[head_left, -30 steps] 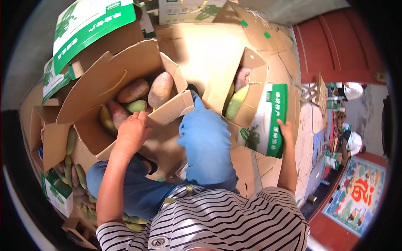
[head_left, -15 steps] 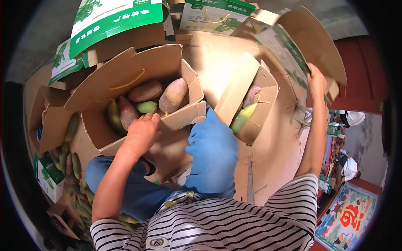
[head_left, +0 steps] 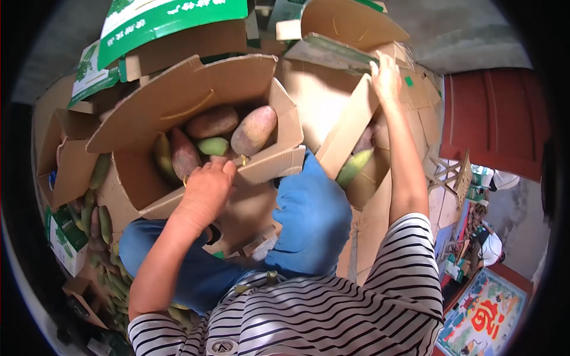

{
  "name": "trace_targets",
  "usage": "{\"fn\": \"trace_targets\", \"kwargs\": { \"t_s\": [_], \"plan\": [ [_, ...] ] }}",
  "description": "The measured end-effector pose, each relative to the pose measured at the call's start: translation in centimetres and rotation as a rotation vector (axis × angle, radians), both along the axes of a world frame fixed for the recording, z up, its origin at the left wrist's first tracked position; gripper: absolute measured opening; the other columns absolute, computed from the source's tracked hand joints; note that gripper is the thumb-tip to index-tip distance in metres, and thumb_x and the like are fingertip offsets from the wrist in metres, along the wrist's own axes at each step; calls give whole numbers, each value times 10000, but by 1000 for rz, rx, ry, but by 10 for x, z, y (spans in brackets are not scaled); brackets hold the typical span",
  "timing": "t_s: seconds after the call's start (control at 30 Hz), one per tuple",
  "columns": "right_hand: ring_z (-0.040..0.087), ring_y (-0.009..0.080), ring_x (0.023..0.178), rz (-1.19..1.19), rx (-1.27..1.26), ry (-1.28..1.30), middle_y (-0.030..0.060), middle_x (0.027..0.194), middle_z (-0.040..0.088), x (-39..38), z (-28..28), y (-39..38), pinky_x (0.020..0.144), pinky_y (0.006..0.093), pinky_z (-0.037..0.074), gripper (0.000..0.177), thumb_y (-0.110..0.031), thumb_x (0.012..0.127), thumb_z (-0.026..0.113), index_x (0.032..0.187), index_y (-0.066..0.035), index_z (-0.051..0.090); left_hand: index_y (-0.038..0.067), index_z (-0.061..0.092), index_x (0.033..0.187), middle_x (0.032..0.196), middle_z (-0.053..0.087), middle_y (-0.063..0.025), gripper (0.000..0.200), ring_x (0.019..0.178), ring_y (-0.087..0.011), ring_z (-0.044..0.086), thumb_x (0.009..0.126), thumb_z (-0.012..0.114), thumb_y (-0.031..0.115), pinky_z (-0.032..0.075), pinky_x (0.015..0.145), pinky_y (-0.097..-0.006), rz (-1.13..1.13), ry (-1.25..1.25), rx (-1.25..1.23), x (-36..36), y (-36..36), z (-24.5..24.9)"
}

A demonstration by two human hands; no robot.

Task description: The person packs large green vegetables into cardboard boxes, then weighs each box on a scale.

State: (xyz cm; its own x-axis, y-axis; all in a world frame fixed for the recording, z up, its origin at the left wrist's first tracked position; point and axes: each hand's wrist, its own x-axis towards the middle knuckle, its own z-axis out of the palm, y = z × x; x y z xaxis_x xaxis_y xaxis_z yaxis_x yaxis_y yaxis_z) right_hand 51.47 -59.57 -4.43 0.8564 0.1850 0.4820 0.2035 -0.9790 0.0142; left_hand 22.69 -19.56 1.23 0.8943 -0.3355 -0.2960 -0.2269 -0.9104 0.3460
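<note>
My left hand (head_left: 211, 187) has its fingers curled over the front wall of an open cardboard box (head_left: 261, 168). Inside that box lie several radishes, among them a pinkish-red radish (head_left: 254, 130) and a short green radish (head_left: 212, 146). Beyond my right knee, my right hand (head_left: 386, 77) grips the edge of a second carton (head_left: 356, 26), whose brown flap stands up and whose printed side faces down toward me. Just below that hand is another open box (head_left: 350, 121), with a green radish (head_left: 354, 168) and a reddish one partly hidden by its flap.
Green-and-white printed cartons (head_left: 172, 29) stand at the back left. A pile of radishes (head_left: 107, 261) lies on the floor at left, beside a small open box (head_left: 68, 154). A folding stool (head_left: 451, 175) and red door (head_left: 496, 124) are at right; people are farther off.
My right hand has swung the second carton leftward, from the far right to behind the open boxes. My left hand stays on the front box wall. The view has shifted slightly.
</note>
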Motion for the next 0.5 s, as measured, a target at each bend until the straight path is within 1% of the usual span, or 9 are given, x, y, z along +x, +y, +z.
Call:
{"fn": "trace_targets", "kwargs": {
  "t_s": [0.03, 0.07, 0.13, 0.2, 0.27, 0.33, 0.4, 0.47, 0.5],
  "plan": [
    [545, 318, 1104, -42, 4, 36, 117, 1208, 584, -13, 13, -5, 945, 411, 447, 373, -260, 872, 629, 1213, -121, 575, 50, 515, 1159, 1003, 601, -135, 504, 953, -311, 600, 719, 738, 154, 488, 821, -401, -4, -4, -6, 0, 0, 1],
    [538, 319, 1122, -38, 41, 51, 135, 1224, 574, -27, 19, -17, 947, 414, 447, 391, -255, 864, 639, 1223, -117, 568, 53, 514, 1165, 1002, 601, -134, 508, 952, -308, 600, 719, 736, 150, 488, 822, -400, -12, -10, -12, 0, 0, 1],
    [537, 333, 1131, -153, 3, 67, 147, 1218, 578, -59, 15, -56, 959, 418, 439, 408, -272, 860, 637, 1232, -121, 566, 57, 515, 1165, 997, 601, -132, 500, 952, -304, 599, 722, 732, 141, 487, 820, -402, -9, -12, -22, 0, -1, 0],
    [535, 342, 1143, -415, 63, 249, 167, 1229, 571, -95, 3, -102, 961, 425, 439, 489, -329, 831, 661, 1237, -78, 555, 54, 519, 1152, 996, 600, -131, 486, 952, -304, 599, 724, 731, 145, 487, 819, -401, -3, -12, -25, 0, -1, 1],
    [567, 351, 1108, -667, 43, 495, 221, 1190, 590, -128, -38, -165, 938, 434, 453, 565, -378, 794, 683, 1222, -31, 556, 45, 526, 1111, 997, 599, -137, 442, 947, -313, 599, 732, 725, 156, 490, 812, -411, -5, -17, -15, 0, -1, 2],
    [669, 305, 835, -801, 93, 771, 214, 953, 671, -160, -49, -177, 751, 403, 534, 546, -400, 764, 702, 1095, 26, 618, 41, 526, 1096, 1002, 599, -145, 426, 935, -324, 603, 737, 722, 162, 494, 803, -422, -16, -26, 1, 1, -2, 2],
    [627, 232, 529, -808, 534, 1110, 142, 681, 656, -187, -57, -174, 514, 345, 516, 461, -392, 769, 683, 940, 36, 669, 34, 515, 1088, 1015, 597, -186, 407, 916, -380, 598, 752, 712, 151, 490, 782, -451, 6, 7, -41, 2, -2, 6],
    [515, 154, 367, -672, 539, 1144, 88, 534, 582, -217, -65, -163, 375, 303, 420, 466, -448, 783, 655, 762, 18, 648, 32, 510, 1083, 1022, 594, -204, 396, 914, -404, 592, 758, 707, 141, 484, 775, -461, -3, 21, -75, 3, 1, 7],
    [512, 158, 370, -684, 598, 1128, 83, 533, 579, -228, -73, -162, 374, 301, 411, 462, -446, 797, 637, 747, 13, 639, 24, 510, 1070, 1026, 595, -215, 382, 927, -419, 580, 758, 705, 127, 473, 775, -465, 13, 20, -127, 3, 3, 5]
  ]
}}
